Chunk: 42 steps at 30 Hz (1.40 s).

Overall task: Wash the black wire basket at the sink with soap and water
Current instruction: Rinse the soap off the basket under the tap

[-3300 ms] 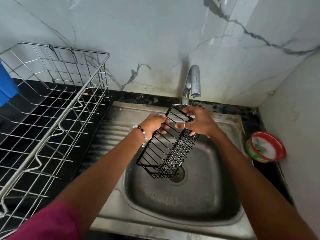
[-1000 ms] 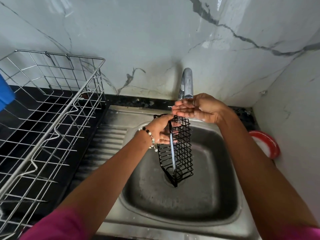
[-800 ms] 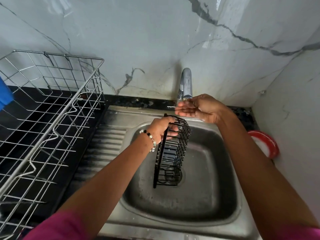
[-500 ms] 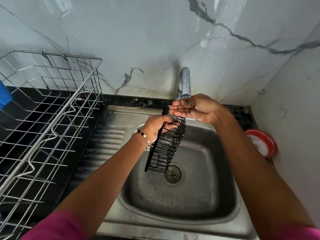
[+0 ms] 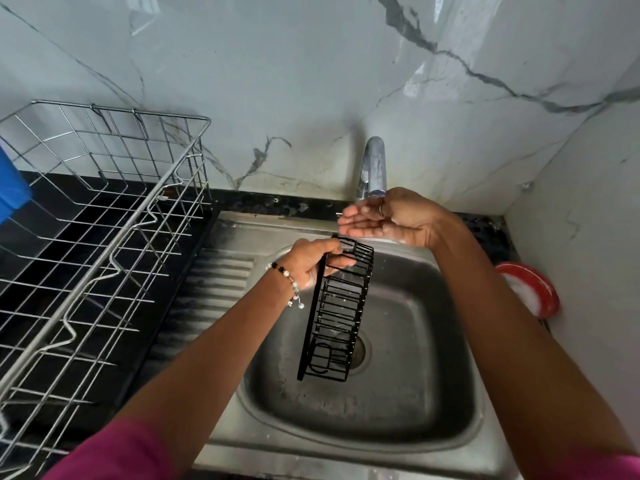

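Note:
The black wire basket [image 5: 337, 315] hangs on end over the steel sink [image 5: 415, 368], its lower end above the drain. My left hand [image 5: 310, 263] grips its top rim. My right hand [image 5: 388, 220] is cupped palm up just under the spout of the chrome tap [image 5: 374, 168], apart from the basket, with wet fingers held straight. I cannot make out a stream of water.
A large steel wire dish rack [image 5: 104, 244] fills the black counter to the left, with a blue thing [image 5: 10, 188] at its far edge. A red-rimmed soap dish [image 5: 530, 292] sits right of the sink by the side wall. Marble wall behind.
My left hand has kept turning the hanging basket over the drain. My right hand let go of the basket earlier and stays cupped under the tap spout.

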Each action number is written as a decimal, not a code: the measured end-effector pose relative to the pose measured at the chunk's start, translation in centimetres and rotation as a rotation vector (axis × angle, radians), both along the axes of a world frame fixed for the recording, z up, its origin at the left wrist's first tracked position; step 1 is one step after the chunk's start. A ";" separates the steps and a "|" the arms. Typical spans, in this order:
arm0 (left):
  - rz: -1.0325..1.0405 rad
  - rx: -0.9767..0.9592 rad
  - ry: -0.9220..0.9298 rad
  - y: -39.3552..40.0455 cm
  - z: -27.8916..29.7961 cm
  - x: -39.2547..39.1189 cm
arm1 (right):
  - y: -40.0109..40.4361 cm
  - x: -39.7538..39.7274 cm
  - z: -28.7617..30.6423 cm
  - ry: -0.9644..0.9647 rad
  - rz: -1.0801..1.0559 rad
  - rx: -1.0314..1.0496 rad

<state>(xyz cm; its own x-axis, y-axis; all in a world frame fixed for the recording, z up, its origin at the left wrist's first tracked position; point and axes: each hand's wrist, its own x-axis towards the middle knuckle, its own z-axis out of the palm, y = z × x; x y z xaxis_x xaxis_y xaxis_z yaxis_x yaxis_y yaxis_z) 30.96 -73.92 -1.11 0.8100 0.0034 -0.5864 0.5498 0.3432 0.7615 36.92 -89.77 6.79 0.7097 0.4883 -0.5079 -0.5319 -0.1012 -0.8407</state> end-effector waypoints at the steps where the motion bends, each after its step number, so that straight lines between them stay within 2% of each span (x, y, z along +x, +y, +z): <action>1: -0.026 -0.011 0.003 0.0 0.1 0.0 | -0.1 0.0 0.0 0.015 -0.001 0.031; 4: -0.090 -0.016 0.027 -0.1 0.3 -0.3 | -0.2 0.1 -0.2 -0.041 -0.045 -0.082; 8: -0.068 0.036 0.070 0.0 0.2 -0.2 | -0.1 0.1 -0.5 -0.004 -0.025 0.013; 11: -0.068 0.023 0.070 -0.1 0.3 0.0 | -0.1 0.2 -0.7 -0.080 -0.066 -0.124; 16: -0.208 0.173 0.021 0.1 0.6 0.3 | -0.3 0.3 -0.7 -0.021 -0.059 0.005; 19: -0.242 0.178 0.043 0.5 0.3 0.1 | -0.3 0.4 -0.8 -0.053 -0.126 -0.085; 22: -0.259 0.169 0.052 0.9 0.3 -0.1 | -0.3 0.1 -0.8 -0.038 -0.061 -0.040; 25: -0.306 0.169 0.070 1.3 0.2 -0.1 | -0.4 0.3 -0.9 -0.037 -0.141 -0.058; 27: -0.358 0.182 0.086 1.5 0.6 -0.1 | -0.5 0.4 -1.0 -0.059 -0.186 -0.087; 31: -0.482 0.223 0.122 1.7 0.6 0.2 | -0.3 0.2 -0.6 -0.020 -0.098 0.005; 34: -0.580 0.223 0.140 1.4 0.6 0.3 | -0.4 0.3 -0.6 -0.042 -0.161 -0.083; 37: -0.664 0.400 0.137 1.5 1.4 0.2 | -0.4 0.0 -0.5 -0.004 -0.099 -0.059; 39: -0.635 0.435 0.090 1.5 1.5 0.3 | -0.5 -0.1 -0.5 -0.015 -0.134 -0.079; 42: -0.496 0.330 0.047 1.2 1.0 0.6 | -0.4 -0.1 -0.4 -0.036 -0.114 -0.097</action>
